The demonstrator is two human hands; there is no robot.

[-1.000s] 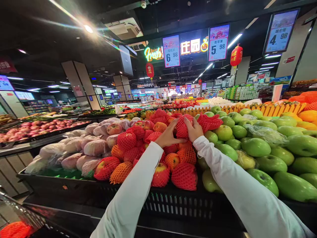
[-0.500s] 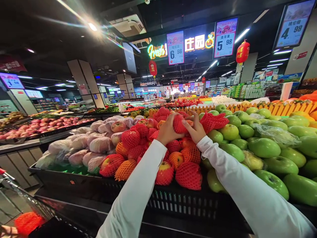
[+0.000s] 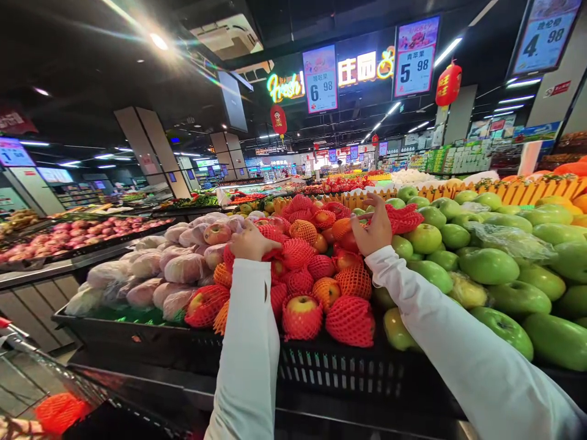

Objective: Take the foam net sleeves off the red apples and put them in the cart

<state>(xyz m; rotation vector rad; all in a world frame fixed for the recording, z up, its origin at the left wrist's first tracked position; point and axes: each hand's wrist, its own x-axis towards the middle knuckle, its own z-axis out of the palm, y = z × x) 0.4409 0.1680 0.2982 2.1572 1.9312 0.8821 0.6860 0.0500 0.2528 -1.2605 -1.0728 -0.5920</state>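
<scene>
My left hand (image 3: 252,242) is at the left of a pile of apples in red and orange foam nets. Its thumb and fingers bend around a red-netted apple (image 3: 270,232), which the hand partly hides. To the right, my right hand (image 3: 373,229) is raised above the pile with its fingers apart and nothing in it. A crumpled red foam net (image 3: 403,218) lies just beyond it. Below the hands, a yellow-red apple (image 3: 302,308) shows out of its net at the front. An orange-netted apple (image 3: 302,231) sits between the hands.
Plastic-wrapped fruit (image 3: 186,266) fills the left of the black crate (image 3: 339,373). Green apples (image 3: 488,272) are heaped at the right. A low yellow fence (image 3: 518,188) runs behind. A shopping cart (image 3: 46,360) stands at the lower left, near a red net bundle (image 3: 62,410).
My hands have moved apart. The left went left and slightly down; the right shifted a little right and opened away from the red-netted apple both hands were around.
</scene>
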